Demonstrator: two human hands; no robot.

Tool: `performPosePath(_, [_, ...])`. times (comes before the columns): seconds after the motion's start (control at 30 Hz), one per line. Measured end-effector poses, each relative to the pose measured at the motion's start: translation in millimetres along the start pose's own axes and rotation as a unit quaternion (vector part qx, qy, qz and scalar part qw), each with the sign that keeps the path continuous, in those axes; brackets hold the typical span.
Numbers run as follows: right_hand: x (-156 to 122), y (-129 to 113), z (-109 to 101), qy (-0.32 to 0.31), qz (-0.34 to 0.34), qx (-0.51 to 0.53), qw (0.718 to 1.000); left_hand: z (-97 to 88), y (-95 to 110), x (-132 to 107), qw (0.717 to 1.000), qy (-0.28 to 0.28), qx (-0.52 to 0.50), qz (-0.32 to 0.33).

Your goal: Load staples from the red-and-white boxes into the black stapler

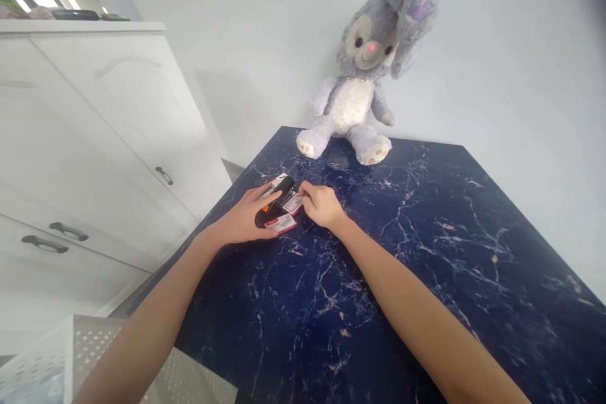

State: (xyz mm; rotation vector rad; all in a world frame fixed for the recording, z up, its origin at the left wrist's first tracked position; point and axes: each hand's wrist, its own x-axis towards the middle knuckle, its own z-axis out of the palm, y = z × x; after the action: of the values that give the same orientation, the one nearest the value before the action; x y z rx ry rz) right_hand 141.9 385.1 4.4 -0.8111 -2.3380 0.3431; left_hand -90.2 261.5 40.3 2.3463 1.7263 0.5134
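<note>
A small cluster lies on the dark blue marbled table. In it are a black object (284, 190) that looks like a stapler, with a small orange part, and a few small red-and-white boxes. My left hand (243, 218) spreads around the cluster from the left. Its thumb touches the nearest box (281, 223), and a finger reaches over the black object. My right hand (322, 204) is closed, with its fingertips at the edge of another red-and-white box (293, 204). Whatever is pinched there is hidden by the fingers.
Against the wall at the table's (426, 252) far edge sits a grey plush rabbit (353, 101). To the left stands a white cabinet (118, 95) with dark handles. A white perforated basket (95, 334) is beside the table at lower left.
</note>
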Motion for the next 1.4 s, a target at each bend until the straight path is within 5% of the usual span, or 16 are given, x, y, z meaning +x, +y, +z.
performPosePath(0.13, [0,1,0,0.009,-0.025,0.065,0.997,2.8,-5,2,0.999,0.034,-0.010,-0.006])
performPosePath(0.27, [2,3,2,0.060,0.044,0.062,0.995,5.0,-10,6,0.995,0.087,-0.020,-0.036])
performPosePath(0.4, [5,7,3,0.096,0.088,0.067,0.989,7.8,-10,10,0.994,0.082,0.028,-0.060])
performPosePath(0.63, [6,8,5,0.087,0.081,0.084,0.989,12.2,-5,12,0.983,0.155,-0.030,-0.098])
performPosePath(0.87, [7,2,1,0.043,0.047,0.146,0.987,13.1,-2,13,0.938,0.268,-0.117,-0.184])
performPosePath(1.03, [6,3,4,0.068,0.035,0.109,0.991,15.6,7,11,0.960,0.236,-0.079,-0.126])
performPosePath(1.27, [2,2,10,-0.013,-0.056,0.042,0.997,18.7,2,12,0.984,0.149,-0.002,-0.098])
performPosePath(1.4, [2,1,8,-0.022,-0.084,0.047,0.995,16.2,-7,12,0.981,0.161,0.016,-0.106])
